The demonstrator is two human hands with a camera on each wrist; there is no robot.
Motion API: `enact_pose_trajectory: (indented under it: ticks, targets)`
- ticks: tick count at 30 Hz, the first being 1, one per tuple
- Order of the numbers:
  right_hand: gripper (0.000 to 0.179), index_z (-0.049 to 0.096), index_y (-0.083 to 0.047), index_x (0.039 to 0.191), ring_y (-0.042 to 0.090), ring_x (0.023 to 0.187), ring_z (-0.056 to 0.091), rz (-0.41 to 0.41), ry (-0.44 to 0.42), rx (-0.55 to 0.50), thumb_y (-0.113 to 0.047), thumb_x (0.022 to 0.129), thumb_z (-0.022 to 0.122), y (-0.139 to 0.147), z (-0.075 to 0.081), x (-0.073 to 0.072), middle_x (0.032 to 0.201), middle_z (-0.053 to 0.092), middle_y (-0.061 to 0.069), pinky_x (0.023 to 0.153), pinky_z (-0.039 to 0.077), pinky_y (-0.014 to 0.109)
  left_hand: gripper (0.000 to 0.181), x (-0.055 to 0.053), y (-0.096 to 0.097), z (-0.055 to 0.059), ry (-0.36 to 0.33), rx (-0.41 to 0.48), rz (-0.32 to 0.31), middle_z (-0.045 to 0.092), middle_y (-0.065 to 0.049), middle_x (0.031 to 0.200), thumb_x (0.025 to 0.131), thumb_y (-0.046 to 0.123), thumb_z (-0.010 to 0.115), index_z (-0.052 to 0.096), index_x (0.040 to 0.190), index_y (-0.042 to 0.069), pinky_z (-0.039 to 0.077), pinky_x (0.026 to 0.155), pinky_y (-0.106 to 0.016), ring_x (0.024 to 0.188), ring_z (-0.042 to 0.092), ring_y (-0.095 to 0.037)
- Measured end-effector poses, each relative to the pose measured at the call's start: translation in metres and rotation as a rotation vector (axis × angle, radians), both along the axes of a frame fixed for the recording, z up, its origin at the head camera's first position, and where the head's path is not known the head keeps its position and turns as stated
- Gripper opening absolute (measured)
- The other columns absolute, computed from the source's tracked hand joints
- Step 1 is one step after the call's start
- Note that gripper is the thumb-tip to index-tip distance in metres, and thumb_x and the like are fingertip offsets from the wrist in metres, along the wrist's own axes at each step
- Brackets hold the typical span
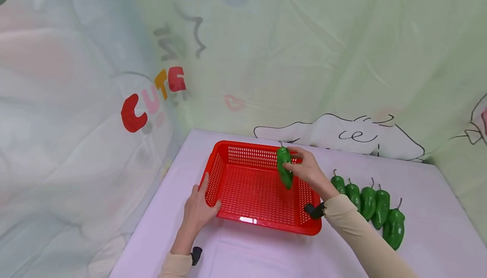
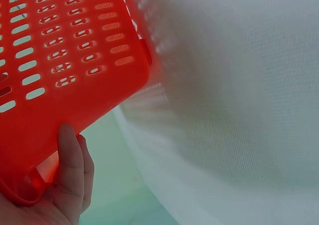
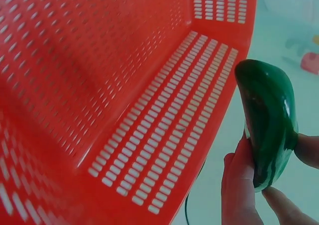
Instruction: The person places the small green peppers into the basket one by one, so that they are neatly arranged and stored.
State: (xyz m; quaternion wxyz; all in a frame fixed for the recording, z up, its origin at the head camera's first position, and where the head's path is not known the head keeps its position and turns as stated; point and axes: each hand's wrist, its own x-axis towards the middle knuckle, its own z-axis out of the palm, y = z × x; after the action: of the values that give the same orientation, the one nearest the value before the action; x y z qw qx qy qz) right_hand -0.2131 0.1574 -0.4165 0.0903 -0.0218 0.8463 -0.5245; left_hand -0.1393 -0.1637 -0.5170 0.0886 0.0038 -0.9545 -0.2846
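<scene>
A green pepper (image 1: 285, 168) with a thin stem is held by my right hand (image 1: 305, 169) above the back right part of a red plastic basket (image 1: 249, 221). The right wrist view shows the pepper (image 3: 269, 115) pinched between thumb and fingers, outside the basket's slotted wall in that view. My left hand (image 1: 198, 210) grips the basket at its front left corner, thumb at the front rim and a finger along the left side. Its fingers (image 2: 71, 160) lie against the outside of the basket's wall (image 2: 114, 83) in the left wrist view. The basket's visible floor is bare mesh.
Several more green peppers (image 1: 367, 203) lie in a slanting row on the white table (image 1: 422, 223), right of the basket and partly behind my right forearm. A printed cloth (image 1: 304, 58) hangs behind the table and along its left side.
</scene>
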Motion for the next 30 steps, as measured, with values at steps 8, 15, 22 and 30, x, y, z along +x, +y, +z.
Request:
enact_pose_trajectory:
  ticks: [8, 15, 22, 30]
  targets:
    - [0.059, 0.042, 0.001, 0.146, 0.041, 0.109, 0.060, 0.019, 0.007, -0.009, -0.004, 0.091, 0.064, -0.023, -0.004, -0.001, 0.134, 0.049, 0.032, 0.080, 0.056, 0.043, 0.092, 0.000, 0.002, 0.000, -0.020, -0.002, 0.000, 0.050, -0.013, 0.101, 0.076, 0.034, 0.070, 0.030, 0.156, 0.011, 0.046, 0.064, -0.035, 0.072, 0.051, -0.019]
    - [0.057, 0.044, 0.002, 0.144, 0.043, 0.113, 0.057, 0.029, -0.017, -0.080, -0.001, 0.091, 0.064, -0.051, -0.010, 0.001, 0.133, 0.049, 0.030, 0.081, 0.056, 0.044, 0.092, -0.001, 0.005, -0.001, -0.029, -0.003, -0.003, 0.050, -0.013, 0.102, 0.076, 0.034, 0.070, 0.029, 0.156, 0.013, 0.047, 0.066, -0.036, 0.074, 0.051, -0.020]
    - [0.058, 0.047, -0.001, 0.143, 0.042, 0.113, 0.058, 0.043, -0.056, -0.142, 0.001, 0.089, 0.065, -0.084, -0.017, -0.001, 0.130, 0.051, 0.028, 0.079, 0.056, 0.045, 0.093, 0.001, 0.003, -0.003, -0.034, 0.002, 0.006, 0.050, -0.012, 0.101, 0.076, 0.034, 0.071, 0.029, 0.156, 0.013, 0.045, 0.065, -0.035, 0.074, 0.049, -0.019]
    - [0.056, 0.049, 0.003, 0.141, 0.038, 0.102, 0.063, 0.083, -0.091, -0.202, 0.004, 0.087, 0.065, -0.121, -0.028, -0.004, 0.123, 0.054, 0.028, 0.076, 0.057, 0.043, 0.093, 0.000, 0.000, 0.000, -0.035, 0.002, 0.009, 0.050, -0.011, 0.100, 0.076, 0.034, 0.070, 0.030, 0.156, 0.013, 0.047, 0.064, -0.034, 0.073, 0.050, -0.019]
